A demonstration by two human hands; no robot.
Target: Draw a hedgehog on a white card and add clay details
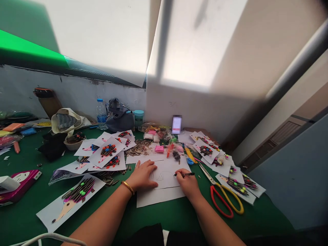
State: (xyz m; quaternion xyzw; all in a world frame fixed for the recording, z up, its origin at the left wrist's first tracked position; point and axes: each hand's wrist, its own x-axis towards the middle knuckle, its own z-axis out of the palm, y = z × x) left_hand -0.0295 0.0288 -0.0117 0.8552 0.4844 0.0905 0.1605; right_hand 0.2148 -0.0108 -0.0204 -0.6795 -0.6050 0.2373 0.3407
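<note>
Head view: at left a glossy magenta object (23, 186) is cut off, with bare green counter (17, 222) below. The left hand's (143, 174) fingers lie spread, gripping nothing, on a white paper sheet (167, 166) whose faint drawing (160, 177) is hard to read. The right hand's (188, 184) fingers pinch a slim black pen (191, 174), hiding its middle. Red-and-yellow-handled metal scissors (212, 182) lie beside, open counter at lower right.

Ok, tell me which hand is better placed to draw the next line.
Probably the right hand: it holds the black pen at the paper; the left hand lies spread there.
</note>
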